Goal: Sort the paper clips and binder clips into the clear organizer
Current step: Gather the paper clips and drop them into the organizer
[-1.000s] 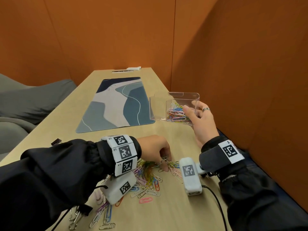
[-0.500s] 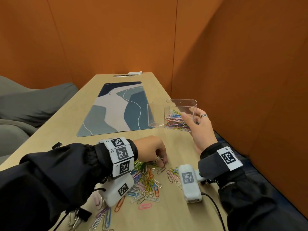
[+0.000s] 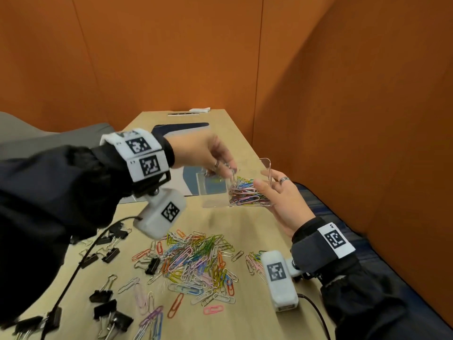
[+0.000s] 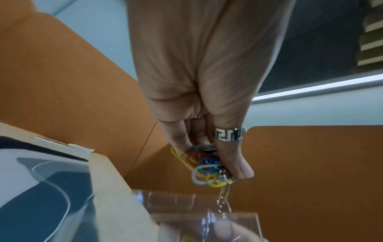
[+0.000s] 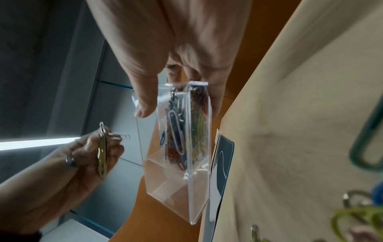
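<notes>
My right hand (image 3: 277, 192) (image 5: 176, 91) grips the clear organizer (image 3: 215, 190) (image 5: 178, 180) and holds it off the table, tilted. One compartment holds coloured paper clips (image 3: 245, 192) (image 5: 182, 131); the one beside it looks bare. My left hand (image 3: 218, 163) (image 4: 209, 155) pinches a small bunch of paper clips (image 4: 207, 168) (image 5: 102, 150) just over the organizer's open top, one silver clip dangling down. A heap of coloured paper clips (image 3: 193, 261) lies on the wooden table (image 3: 245, 322). Black binder clips (image 3: 107, 253) are scattered to its left.
A blue and grey desk mat (image 3: 191, 133) lies beyond the organizer. Orange walls close in on the right and far sides. A white object (image 3: 199, 109) sits at the table's far end. A black cable (image 3: 81, 263) runs over the table at the left.
My left hand lifted from the heap with a pinch of clips and rose up to the organizer. The right hand brought the organizer nearer and tilted it more.
</notes>
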`<state>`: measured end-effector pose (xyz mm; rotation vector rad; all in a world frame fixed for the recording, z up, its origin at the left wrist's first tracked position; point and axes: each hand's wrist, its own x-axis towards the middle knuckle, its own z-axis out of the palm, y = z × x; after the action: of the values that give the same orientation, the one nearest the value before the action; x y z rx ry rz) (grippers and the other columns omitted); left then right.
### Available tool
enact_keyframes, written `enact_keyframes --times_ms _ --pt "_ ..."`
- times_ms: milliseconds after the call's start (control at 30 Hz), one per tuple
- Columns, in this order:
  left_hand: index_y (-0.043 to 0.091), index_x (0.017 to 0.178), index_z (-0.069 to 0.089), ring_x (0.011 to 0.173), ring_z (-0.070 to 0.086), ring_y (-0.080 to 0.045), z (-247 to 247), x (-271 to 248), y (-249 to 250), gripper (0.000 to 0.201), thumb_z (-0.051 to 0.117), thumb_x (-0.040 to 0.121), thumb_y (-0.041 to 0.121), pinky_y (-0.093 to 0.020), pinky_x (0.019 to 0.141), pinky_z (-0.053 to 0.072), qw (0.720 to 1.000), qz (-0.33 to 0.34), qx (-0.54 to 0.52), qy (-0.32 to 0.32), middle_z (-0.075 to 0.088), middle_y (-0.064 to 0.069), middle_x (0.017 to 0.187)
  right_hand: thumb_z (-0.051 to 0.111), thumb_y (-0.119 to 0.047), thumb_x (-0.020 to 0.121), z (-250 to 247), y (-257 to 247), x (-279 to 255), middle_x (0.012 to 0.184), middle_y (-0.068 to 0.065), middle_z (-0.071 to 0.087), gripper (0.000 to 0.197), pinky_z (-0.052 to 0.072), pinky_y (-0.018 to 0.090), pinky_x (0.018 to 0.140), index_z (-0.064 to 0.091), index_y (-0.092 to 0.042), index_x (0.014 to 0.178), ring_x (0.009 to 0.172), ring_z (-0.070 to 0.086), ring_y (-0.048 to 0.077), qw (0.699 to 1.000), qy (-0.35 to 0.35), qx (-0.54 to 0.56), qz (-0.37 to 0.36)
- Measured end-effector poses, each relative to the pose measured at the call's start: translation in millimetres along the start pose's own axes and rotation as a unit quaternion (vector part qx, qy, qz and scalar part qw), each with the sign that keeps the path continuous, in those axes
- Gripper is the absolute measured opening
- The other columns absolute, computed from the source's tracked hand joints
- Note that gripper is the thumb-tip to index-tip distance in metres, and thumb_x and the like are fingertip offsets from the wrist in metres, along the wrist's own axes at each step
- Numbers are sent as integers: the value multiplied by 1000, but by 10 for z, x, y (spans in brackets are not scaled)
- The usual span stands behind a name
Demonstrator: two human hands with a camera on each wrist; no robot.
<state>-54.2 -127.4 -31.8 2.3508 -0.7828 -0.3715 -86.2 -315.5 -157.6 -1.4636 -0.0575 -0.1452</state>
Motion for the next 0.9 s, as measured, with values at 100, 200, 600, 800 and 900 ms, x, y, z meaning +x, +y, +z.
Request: enact_keyframes --times_ms 100,200,600,800,900 --pt "19 76 71 55 56 -5 -157 91 171 12 75 72 9 -14 61 49 999 16 -7 47 68 0 67 81 -68 39 35 14 -17 127 8 59 92 41 53 104 52 -31 117 119 55 26 1000 -16 -5 0" --pt "25 71 74 66 59 -10 -165 203 264 16 80 56 29 -28 79 50 997 19 -5 70 71 -1 74 81 -58 54 66 -18 -66 124 7 61 79 39 56 104 51 -28 121 119 55 25 999 -31 -9 -5" --pt "13 101 66 56 62 3 213 309 127 14 64 88 7 -14 61 51 997 45 40 39 68 8 71 75 -45 65 54 -53 -84 121 7 64 73 38 56 105 47 -21 129 116 58 25 999 -42 24 -21" --pt "16 104 61 80 64 -11 180 196 236 35 40 97 42 -19 74 45 990 25 130 54 69 4 83 74 -46 63 50 -65 -90 120 8 63 64 39 55 105 51 -27 120 114 59 26 999 -40 26 -20" --pt "16 109 61 85 61 -14 221 181 236 47 29 97 49 -21 76 42 988 -1 151 21 67 0 88 75 -45 63 50 -64 -87 120 9 63 64 40 54 104 51 -27 120 113 60 26 998 -42 32 -22"
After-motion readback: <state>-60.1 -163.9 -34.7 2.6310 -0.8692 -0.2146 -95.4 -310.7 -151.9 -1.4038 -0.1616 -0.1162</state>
